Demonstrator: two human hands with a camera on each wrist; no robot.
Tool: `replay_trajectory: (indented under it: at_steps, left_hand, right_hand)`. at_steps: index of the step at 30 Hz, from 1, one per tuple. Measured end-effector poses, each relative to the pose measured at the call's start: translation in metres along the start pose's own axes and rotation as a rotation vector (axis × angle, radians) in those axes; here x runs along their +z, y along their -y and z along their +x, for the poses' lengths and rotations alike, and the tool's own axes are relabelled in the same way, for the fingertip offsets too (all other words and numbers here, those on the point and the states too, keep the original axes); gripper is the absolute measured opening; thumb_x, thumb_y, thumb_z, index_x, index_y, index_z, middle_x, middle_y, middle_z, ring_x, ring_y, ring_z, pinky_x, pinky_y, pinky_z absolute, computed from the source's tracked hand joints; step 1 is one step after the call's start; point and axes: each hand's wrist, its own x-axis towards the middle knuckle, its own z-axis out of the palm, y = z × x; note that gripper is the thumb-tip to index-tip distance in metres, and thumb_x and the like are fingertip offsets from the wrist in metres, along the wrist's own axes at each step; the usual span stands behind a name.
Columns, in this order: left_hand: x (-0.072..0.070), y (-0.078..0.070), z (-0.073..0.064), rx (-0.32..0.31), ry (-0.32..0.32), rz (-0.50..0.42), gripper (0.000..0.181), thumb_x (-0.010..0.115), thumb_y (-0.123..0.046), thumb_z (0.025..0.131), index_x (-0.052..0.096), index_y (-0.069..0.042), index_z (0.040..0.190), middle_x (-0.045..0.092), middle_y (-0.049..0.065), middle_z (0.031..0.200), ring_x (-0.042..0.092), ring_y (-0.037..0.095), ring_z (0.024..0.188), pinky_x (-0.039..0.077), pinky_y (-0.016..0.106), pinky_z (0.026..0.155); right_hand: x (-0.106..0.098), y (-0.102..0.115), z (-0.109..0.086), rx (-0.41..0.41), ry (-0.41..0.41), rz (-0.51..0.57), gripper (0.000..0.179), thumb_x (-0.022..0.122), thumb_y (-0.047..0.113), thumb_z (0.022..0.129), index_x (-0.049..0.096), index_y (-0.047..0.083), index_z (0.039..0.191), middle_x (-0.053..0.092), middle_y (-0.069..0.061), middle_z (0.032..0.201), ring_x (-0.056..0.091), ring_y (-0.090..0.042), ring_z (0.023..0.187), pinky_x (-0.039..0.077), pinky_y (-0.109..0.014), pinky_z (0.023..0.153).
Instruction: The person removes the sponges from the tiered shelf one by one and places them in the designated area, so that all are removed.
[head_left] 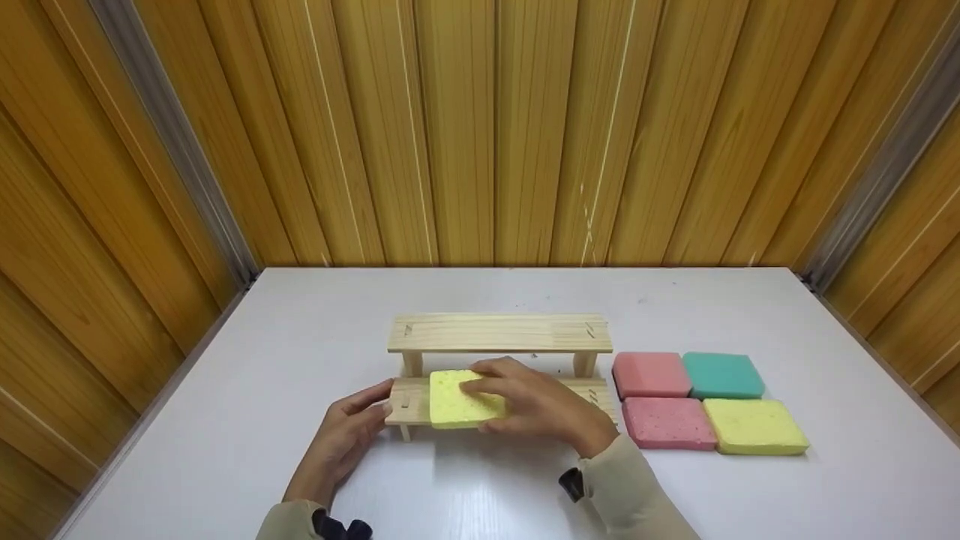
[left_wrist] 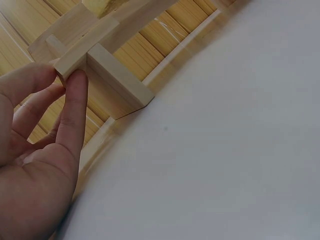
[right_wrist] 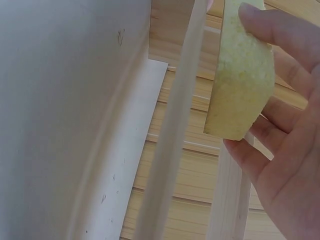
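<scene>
I see the right hand (head_left: 536, 405) gripping a yellow sponge (head_left: 461, 400), fingers curled over it, on the lower step of the wooden rack (head_left: 499, 334). Left hand (head_left: 352, 431), fingers nearly straight, touches the step's left end. Four sponges (head_left: 705, 401) lie right of the rack.

Pale grey tabletop (head_left: 225, 420), boxed in on three sides by vertical wood-plank walls (head_left: 480, 127). Grey metal strips (head_left: 169, 142) running up both back corners. Soft, even light, faint sheen near the front.
</scene>
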Motion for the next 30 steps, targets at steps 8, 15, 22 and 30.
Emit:
replay_trajectory:
  at_steps: [8,15,22,30]
  left_hand:
    - [0.0,0.0,0.0,0.011,0.007,-0.002,0.056,0.062,-0.002,0.088,0.042,0.007,0.139,0.041,0.022,0.146,0.059,0.017,0.117,0.05,0.026,0.1]
    - [0.0,0.001,0.001,0.009,-0.006,0.011,0.056,0.063,-0.002,0.087,0.043,0.007,0.139,0.042,0.022,0.145,0.059,0.018,0.116,0.051,0.026,0.098]
    - [0.001,0.0,0.001,0.0,-0.026,0.031,0.055,0.063,-0.002,0.087,0.045,0.003,0.138,0.04,0.02,0.147,0.054,0.022,0.124,0.049,0.026,0.101]
    - [0.001,0.002,0.002,0.007,-0.034,0.04,0.055,0.064,-0.002,0.086,0.047,0.003,0.138,0.042,0.021,0.146,0.054,0.024,0.125,0.05,0.027,0.101]
  right_hand:
    - [-0.004,-0.002,-0.006,-0.013,0.011,0.007,0.053,0.076,0.027,0.081,0.06,0.015,0.131,0.052,-0.01,0.139,0.051,-0.025,0.127,0.046,-0.038,0.106]
    - [-0.012,-0.003,-0.013,-0.036,0.014,0.007,0.053,0.074,0.028,0.082,0.06,0.013,0.131,0.052,-0.011,0.139,0.05,-0.027,0.127,0.046,-0.041,0.105]
    - [-0.018,-0.003,-0.018,0.008,0.053,-0.011,0.055,0.075,0.028,0.082,0.059,0.015,0.132,0.051,-0.01,0.141,0.048,-0.026,0.13,0.045,-0.04,0.107]
    - [-0.02,-0.01,-0.027,-0.022,0.036,-0.018,0.054,0.073,0.031,0.083,0.058,0.013,0.132,0.052,-0.01,0.14,0.049,-0.025,0.128,0.046,-0.04,0.105]
